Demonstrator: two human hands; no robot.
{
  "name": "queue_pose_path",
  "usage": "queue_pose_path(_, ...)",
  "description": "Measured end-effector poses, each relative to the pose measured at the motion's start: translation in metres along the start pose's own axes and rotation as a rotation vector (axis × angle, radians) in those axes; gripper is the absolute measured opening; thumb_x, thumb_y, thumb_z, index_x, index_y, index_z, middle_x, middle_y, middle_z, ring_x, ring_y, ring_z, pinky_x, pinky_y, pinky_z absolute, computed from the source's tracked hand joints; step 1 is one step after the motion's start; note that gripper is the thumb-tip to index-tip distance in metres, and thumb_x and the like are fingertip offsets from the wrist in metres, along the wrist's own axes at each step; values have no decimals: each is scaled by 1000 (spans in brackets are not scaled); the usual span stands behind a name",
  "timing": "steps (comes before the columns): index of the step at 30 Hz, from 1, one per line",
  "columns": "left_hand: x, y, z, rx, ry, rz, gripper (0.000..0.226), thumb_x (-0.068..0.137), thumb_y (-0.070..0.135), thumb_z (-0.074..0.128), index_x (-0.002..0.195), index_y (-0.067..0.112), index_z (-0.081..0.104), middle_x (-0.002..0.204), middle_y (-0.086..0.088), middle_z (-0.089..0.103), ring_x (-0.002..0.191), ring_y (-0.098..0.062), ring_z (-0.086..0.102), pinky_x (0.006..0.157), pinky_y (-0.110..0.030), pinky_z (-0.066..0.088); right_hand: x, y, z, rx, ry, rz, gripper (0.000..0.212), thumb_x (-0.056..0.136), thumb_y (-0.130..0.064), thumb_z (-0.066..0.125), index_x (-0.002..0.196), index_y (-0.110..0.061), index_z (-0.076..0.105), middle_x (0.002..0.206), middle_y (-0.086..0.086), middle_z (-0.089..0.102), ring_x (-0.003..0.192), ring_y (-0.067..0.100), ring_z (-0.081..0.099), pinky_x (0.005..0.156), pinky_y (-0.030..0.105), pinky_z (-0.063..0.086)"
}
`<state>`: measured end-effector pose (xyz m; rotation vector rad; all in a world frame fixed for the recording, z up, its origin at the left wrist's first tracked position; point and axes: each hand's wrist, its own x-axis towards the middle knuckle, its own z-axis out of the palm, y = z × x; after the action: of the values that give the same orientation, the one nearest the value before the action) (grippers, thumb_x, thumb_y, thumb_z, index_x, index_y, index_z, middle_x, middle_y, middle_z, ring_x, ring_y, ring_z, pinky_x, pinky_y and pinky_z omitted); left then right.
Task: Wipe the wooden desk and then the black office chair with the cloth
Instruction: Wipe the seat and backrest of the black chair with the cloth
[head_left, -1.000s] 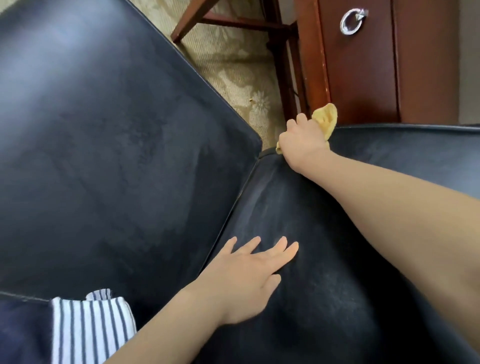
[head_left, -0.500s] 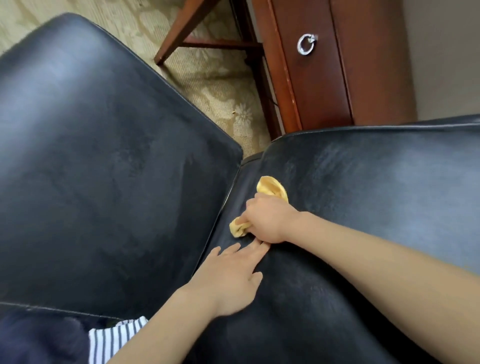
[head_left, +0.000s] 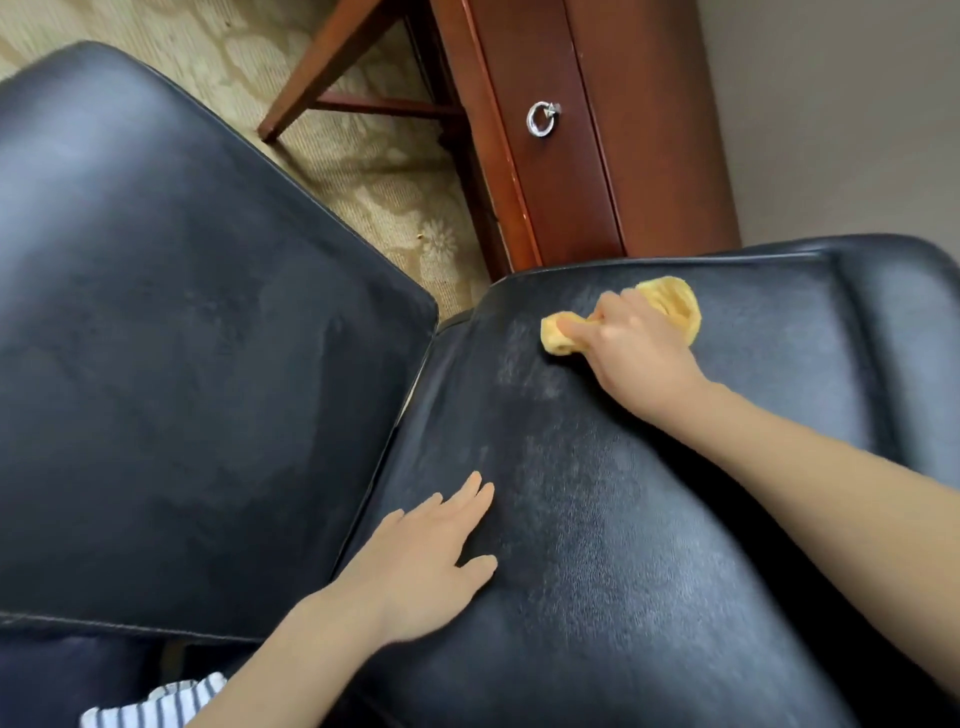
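Right hand (head_left: 636, 353) clenches cloth (head_left: 672, 306) near chair (head_left: 675, 545) edge; left hand (head_left: 426, 561) flat — fingers released.

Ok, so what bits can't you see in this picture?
Wooden desk: head view, top cut off by the upper edge, so whether it was wiped cannot be told.
Cloth: head view, its middle hidden inside the gripping right hand.
Black office chair: head view, legs or wheels hidden under its own cushions.
Striped fabric: head view, cut off by the bottom edge.
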<state>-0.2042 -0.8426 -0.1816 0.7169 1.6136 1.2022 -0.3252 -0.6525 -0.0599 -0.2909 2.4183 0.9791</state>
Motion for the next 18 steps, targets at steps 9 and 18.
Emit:
queue_pose_path(9,7,-6,17,-89,21,24,60,101,36,29,147,41,-10,149,29,-18,145,-11,-6,118,-32,3,43,-51,18,-93,-75,104,30,91,-4,45,118,-5,57,122,14,45,114,32,39,85,36,36)
queue_pose_path(18,-21,-19,1,-11,17,-50,59,98,38,40,150,30,12,158,13,6,144,-8,13,117,-32,14,-28,-104,23,37,-212,-128,29,92,-8,47,118,-12,59,116,8,49,108,24,41,76,30,28)
